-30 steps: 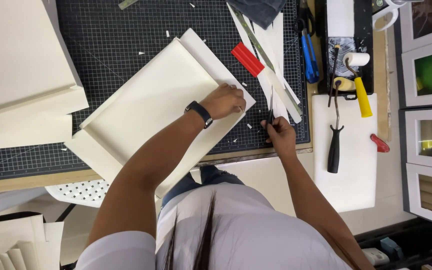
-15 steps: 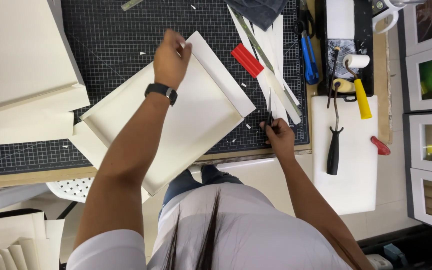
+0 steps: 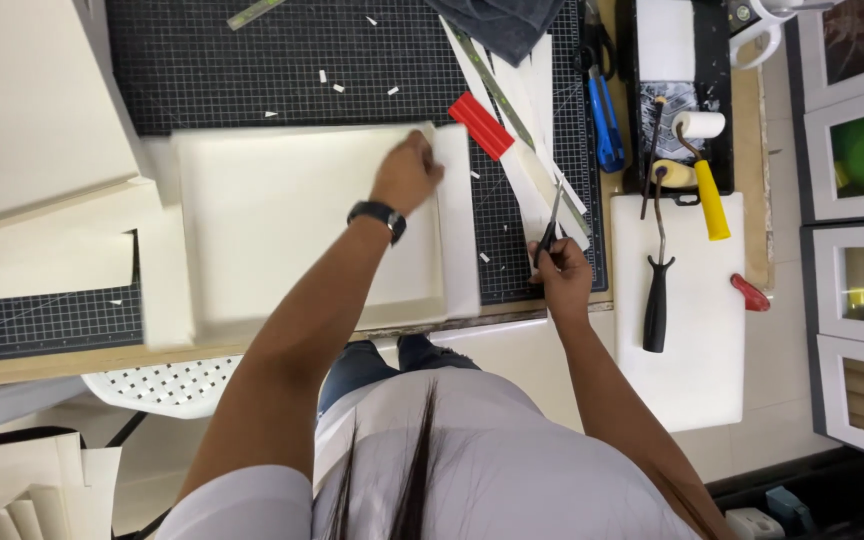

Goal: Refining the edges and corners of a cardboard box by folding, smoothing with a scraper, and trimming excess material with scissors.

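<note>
Tray (image 3: 282, 220) of cream card lies square on the black cutting mat (image 3: 252, 60) at the front of your worktop (image 3: 72, 360), its raised sides folded up and a loose flap (image 3: 457, 220) standing along its right edge. Your left hand (image 3: 407, 172), with a dark watch (image 3: 377, 215) on the wrist, rests on the tray's upper right corner, fingers curled and pressing down on the card. Your right hand (image 3: 562, 275) sits just right of the tray, near the mat's lower right corner, closed around the handles of small scissors (image 3: 550, 225) whose blades point up and away from you; whether the blades are parted cannot be told. White strips (image 3: 532, 130) and a metal ruler (image 3: 512, 100) lie slantwise above that hand, with a red block (image 3: 482, 125) beside them. Small paper scraps (image 3: 332, 82) dot the mat. Further right, a white board (image 3: 697, 330) carries a black-handled tool (image 3: 657, 290), a yellow-handled roller (image 3: 702, 165) and a red-handled tool (image 3: 750, 292). Blue-handled scissors (image 3: 604, 110) lie at the mat's right edge. Large cream sheets (image 3: 22, 130) are stacked at the left.
</note>
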